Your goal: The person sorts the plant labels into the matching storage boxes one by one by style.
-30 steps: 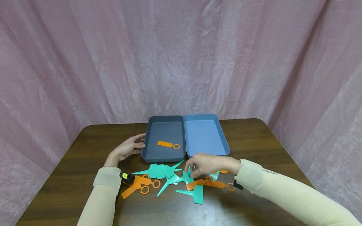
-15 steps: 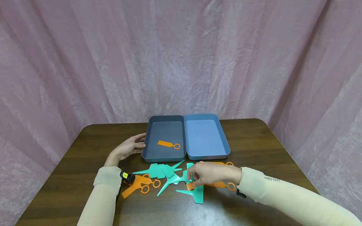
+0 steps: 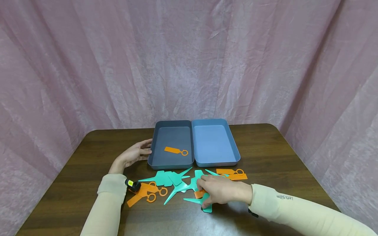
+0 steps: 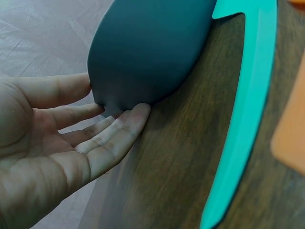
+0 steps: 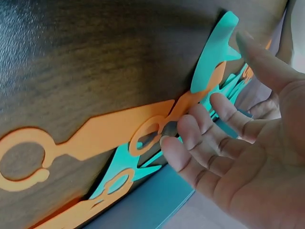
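Observation:
My left hand (image 3: 134, 154) rests its nearly straight fingers against the left wall of the dark grey tray (image 3: 171, 166); the left wrist view shows the fingertips at the tray's rounded corner (image 4: 143, 71). An orange loop plant tag (image 3: 173, 150) lies in that tray. My right hand (image 3: 220, 190) hovers low over the pile's right part with loosely bent fingers. Its thumb is close to a green T-shaped plant label (image 5: 217, 52), its other fingertips near an orange loop tag (image 5: 114, 129). Nothing shows pinched between them. The hand partly hides these pieces in the head view.
A blue tray (image 3: 217, 164) stands right beside the grey one. Several green labels (image 3: 160, 178) overlap in front of the trays. Orange tags (image 3: 143, 193) lie by my left wrist, and more orange tags (image 3: 233, 177) lie behind my right hand. A pink curtain (image 3: 189, 65) hangs behind the table.
My right hand has come from just in front of the blue tray toward the table's front, to the frontmost green label. My left hand has stayed at the grey tray.

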The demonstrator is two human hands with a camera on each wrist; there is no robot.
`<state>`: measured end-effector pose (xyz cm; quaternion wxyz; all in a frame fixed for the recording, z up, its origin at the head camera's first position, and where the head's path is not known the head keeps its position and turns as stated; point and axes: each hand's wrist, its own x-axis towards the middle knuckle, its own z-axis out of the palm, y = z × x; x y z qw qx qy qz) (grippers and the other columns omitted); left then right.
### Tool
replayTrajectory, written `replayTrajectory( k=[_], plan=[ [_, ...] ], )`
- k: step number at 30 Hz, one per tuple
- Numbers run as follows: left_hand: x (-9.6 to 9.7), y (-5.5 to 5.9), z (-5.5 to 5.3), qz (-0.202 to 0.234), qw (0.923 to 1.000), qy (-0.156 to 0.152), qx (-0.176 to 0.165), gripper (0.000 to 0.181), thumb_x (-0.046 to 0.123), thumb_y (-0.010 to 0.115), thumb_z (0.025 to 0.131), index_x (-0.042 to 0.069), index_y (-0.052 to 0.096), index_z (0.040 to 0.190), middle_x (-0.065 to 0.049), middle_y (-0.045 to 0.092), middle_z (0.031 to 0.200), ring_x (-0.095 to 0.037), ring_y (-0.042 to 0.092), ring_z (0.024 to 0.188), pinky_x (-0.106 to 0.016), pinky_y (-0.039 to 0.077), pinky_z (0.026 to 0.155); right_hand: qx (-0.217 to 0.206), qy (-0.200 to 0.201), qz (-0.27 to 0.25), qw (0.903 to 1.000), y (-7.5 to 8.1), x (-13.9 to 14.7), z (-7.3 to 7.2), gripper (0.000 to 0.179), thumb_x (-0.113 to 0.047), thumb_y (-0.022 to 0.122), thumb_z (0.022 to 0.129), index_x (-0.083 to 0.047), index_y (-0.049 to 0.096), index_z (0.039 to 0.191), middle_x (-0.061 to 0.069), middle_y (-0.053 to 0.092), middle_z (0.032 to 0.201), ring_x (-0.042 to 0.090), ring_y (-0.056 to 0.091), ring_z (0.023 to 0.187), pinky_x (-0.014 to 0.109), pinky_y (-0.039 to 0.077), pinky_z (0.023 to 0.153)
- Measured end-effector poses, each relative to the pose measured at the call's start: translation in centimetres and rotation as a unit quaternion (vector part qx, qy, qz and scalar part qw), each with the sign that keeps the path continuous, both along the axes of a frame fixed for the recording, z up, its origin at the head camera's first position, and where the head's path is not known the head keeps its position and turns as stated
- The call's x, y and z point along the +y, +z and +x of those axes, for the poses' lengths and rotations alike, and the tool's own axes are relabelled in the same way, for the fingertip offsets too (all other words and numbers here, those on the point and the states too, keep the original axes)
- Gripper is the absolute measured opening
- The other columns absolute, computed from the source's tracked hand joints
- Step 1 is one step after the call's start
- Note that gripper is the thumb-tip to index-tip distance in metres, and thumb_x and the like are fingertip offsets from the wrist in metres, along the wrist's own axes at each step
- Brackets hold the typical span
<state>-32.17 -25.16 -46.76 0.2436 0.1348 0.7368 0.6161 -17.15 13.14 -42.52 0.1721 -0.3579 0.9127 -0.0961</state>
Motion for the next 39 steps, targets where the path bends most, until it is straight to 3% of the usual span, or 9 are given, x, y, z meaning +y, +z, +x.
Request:
replayTrajectory(
  k=[4,14,23,31,39],
  plan=[
    [0.0,0.0,0.0,0.0,1.0,0.001,-0.004,0.069,0.004,0.047,0.11,0.004,0.008,0.167,-0.028,0.015,0.169,-0.047,0.025,0.152,-0.062,0.034,0.118,0.01,0.002,0.007,0.9999,-0.4,-0.1,0.3,0.047,-0.04,0.091,0.08,-0.02,0.054,0.1,-0.012,0.045,0.086,0.007,0.043,0.077,0.022,0.04,0.064],
    [0.1,0.1,0.0,0.0,1.0,0.0,-0.001,0.069,0.003,0.046,0.11,0.004,0.008,0.167,-0.028,0.016,0.169,-0.048,0.026,0.152,-0.062,0.035,0.118,-0.018,-0.014,-0.021,0.9995,-0.6,-0.2,0.6,0.037,-0.022,0.09,0.084,-0.02,0.057,0.101,-0.008,0.052,0.095,0.007,0.046,0.078,0.021,0.044,0.068],
    [0.1,0.1,0.1,-0.002,1.0,-0.001,0.001,0.068,0.003,0.046,0.11,0.004,0.008,0.167,-0.028,0.016,0.168,-0.048,0.027,0.151,-0.062,0.035,0.118,-0.035,-0.017,-0.08,0.9961,-0.4,0.0,0.6,0.025,-0.007,0.086,0.086,-0.015,0.063,0.093,-0.006,0.052,0.093,0.007,0.046,0.077,0.022,0.047,0.069],
    [0.0,0.1,0.0,-0.002,1.0,0.001,-0.001,0.069,0.005,0.048,0.11,0.004,0.01,0.167,-0.028,0.018,0.168,-0.047,0.027,0.151,-0.061,0.035,0.118,-0.097,-0.023,-0.144,0.9846,-0.3,0.1,-0.1,0.026,0.007,0.079,0.084,-0.014,0.064,0.086,-0.007,0.057,0.078,0.005,0.043,0.072,0.022,0.042,0.065],
    [0.0,0.1,-0.1,-0.001,1.0,0.002,-0.002,0.069,0.004,0.048,0.11,0.004,0.009,0.167,-0.028,0.018,0.167,-0.047,0.028,0.151,-0.061,0.035,0.118,-0.154,-0.041,-0.193,0.9682,-0.3,0.2,-0.7,0.024,0.012,0.074,0.083,-0.01,0.066,0.085,-0.005,0.058,0.074,0.004,0.048,0.07,0.022,0.046,0.067]
  ],
)
